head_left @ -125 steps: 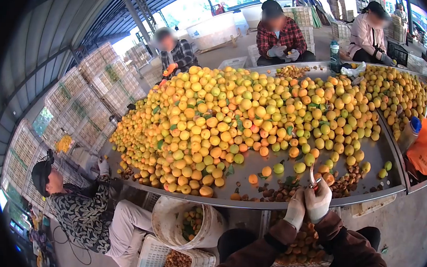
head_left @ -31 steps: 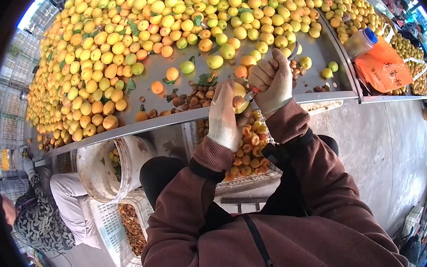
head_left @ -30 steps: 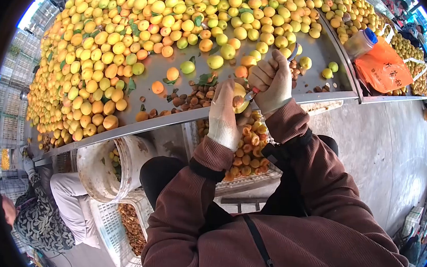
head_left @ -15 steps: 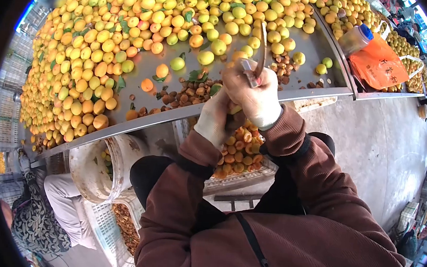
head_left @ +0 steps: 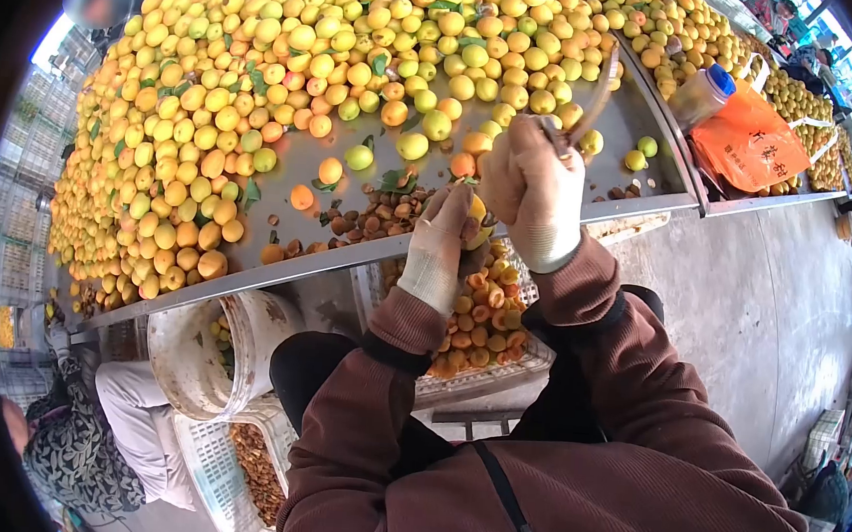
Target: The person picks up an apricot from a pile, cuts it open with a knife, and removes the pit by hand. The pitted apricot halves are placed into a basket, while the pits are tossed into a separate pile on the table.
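My left hand (head_left: 440,245), in a pale glove, holds a yellow apricot (head_left: 477,213) above the front edge of the metal table. To its right and slightly higher, my gloved right hand (head_left: 537,190) is closed round the handle of a curved knife (head_left: 596,97), whose blade points up. The two hands are apart. Brown pits (head_left: 380,212) lie on the table just left of my left hand. Below the hands, a crate (head_left: 472,378) holds halved orange apricots (head_left: 487,316). Whole apricots (head_left: 294,36) are heaped over the table behind.
A white bucket (head_left: 265,338) and a crate (head_left: 201,448) of brown pits (head_left: 258,468) stand lower left, beside a seated person (head_left: 82,439). An orange bag (head_left: 751,142) and a blue-lidded jar (head_left: 700,96) are at the right. The metal table edge (head_left: 296,262) crosses in front.
My hands, earlier together, have come apart. My right hand and the knife have moved right and away from my left hand, and the apricot in my left hand now shows.
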A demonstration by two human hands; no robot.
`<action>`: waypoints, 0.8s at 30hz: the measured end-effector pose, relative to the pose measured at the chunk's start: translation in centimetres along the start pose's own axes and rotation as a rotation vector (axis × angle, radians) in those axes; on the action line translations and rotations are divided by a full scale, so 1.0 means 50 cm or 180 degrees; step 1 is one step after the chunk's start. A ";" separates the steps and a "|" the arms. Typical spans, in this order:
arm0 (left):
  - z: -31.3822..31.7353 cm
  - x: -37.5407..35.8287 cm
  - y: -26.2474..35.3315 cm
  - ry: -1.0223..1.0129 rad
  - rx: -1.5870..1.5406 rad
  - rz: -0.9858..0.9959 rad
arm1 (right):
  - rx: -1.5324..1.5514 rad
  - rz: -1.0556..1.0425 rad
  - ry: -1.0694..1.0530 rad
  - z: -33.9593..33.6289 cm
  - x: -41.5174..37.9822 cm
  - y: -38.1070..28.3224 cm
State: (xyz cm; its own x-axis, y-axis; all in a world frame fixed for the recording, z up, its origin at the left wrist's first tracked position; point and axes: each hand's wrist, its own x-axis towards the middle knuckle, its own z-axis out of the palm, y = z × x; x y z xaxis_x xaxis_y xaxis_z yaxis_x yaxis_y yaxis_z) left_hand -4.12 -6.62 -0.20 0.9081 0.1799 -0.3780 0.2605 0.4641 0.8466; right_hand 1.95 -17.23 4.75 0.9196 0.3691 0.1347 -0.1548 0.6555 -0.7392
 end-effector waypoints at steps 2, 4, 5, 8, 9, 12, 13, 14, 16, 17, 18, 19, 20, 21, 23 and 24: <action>-0.003 -0.010 0.006 -0.0111 -0.0270 -0.0074 | -0.0003 -0.0068 -0.0038 0.000 -0.001 -0.006; 0.006 -0.019 0.013 -0.0238 -0.0530 -0.0155 | -0.0570 -0.0287 0.0214 0.030 -0.008 -0.015; 0.012 -0.022 0.017 -0.0116 -0.0648 -0.0314 | -0.0569 -0.0298 0.0226 0.029 -0.011 -0.012; 0.023 -0.030 0.028 0.0005 -0.0774 -0.0491 | -0.0840 -0.0320 0.0014 0.025 -0.019 -0.004; 0.024 -0.031 0.030 0.0005 -0.0787 -0.0509 | -0.0842 -0.0318 0.0005 0.025 -0.024 -0.001; 0.011 -0.016 0.009 -0.0180 -0.0863 -0.0427 | -0.0347 -0.0359 -0.0009 0.013 -0.035 0.013; 0.005 -0.006 -0.010 -0.0174 -0.0855 -0.0403 | -0.0334 -0.0368 -0.0030 0.011 -0.034 0.015; -0.001 0.005 -0.036 -0.0216 0.0072 0.0597 | -0.0445 -0.0403 -0.0077 0.011 -0.032 0.017; -0.003 0.021 -0.049 -0.0164 0.1339 0.2071 | -0.0609 -0.0352 -0.0042 0.017 -0.031 0.015; -0.005 0.016 -0.042 -0.0164 0.1343 0.2063 | -0.0605 -0.0347 -0.0035 0.014 -0.028 0.020; -0.012 0.008 -0.033 -0.0258 0.0997 0.1196 | -0.0769 -0.0387 -0.0183 0.005 -0.021 0.028; -0.011 -0.005 -0.012 -0.0349 0.0644 0.0326 | -0.0935 -0.0425 -0.0326 -0.001 -0.017 0.033; -0.010 -0.011 0.000 -0.0358 0.0641 0.0299 | -0.1026 -0.0045 -0.0192 0.015 -0.019 0.014; -0.008 -0.013 0.010 -0.0334 0.0224 -0.0144 | -0.1032 -0.0034 -0.0170 0.016 -0.017 0.010; -0.006 -0.014 0.010 -0.0311 -0.0180 -0.0596 | -0.0616 0.0329 0.0025 0.018 -0.011 0.007; -0.004 -0.012 0.008 -0.0296 -0.0057 -0.0479 | -0.0760 0.0370 0.0207 0.025 -0.009 0.008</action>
State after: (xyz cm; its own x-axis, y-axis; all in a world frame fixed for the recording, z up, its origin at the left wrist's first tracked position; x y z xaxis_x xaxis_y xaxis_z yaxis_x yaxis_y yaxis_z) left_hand -4.63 -6.37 0.27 0.8860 0.0267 -0.4630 0.3906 0.4952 0.7760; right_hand 1.01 -16.34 5.22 0.9230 0.3847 0.0029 -0.1783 0.4345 -0.8829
